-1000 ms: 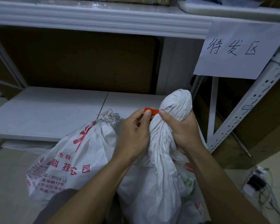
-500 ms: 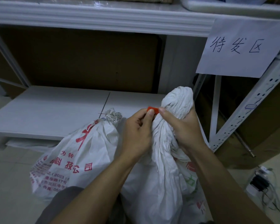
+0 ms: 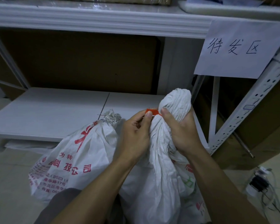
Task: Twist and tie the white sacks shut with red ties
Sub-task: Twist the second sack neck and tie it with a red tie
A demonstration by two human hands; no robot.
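1. Sacks first, from the head view: two white ones stand on the floor in front of the low shelf point(image 3: 47, 113), touching each other. The near sack point(image 3: 160, 183) rises between the person's forearms. The second sack point(image 3: 74, 159), printed in red, leans at its left.
2. The right hand point(image 3: 183, 135) has its fingers curled round the near sack's twisted neck, just under the bunched top. The left hand point(image 3: 134, 136) pinches the tie point(image 3: 152, 111) between thumb and forefinger at the neck's left side.
3. The cloth looks soft, crumpled and a bit slick, so I'd guess the twist springs loose if let go. The neck just below the bunched top seems the right place to hold it. The tie looks thin and flat, best pinched near its end.
4. Count: two sacks, one red tie in sight, two hands. The second sack's mouth is gathered and frayed, and I can see no red tie on it.
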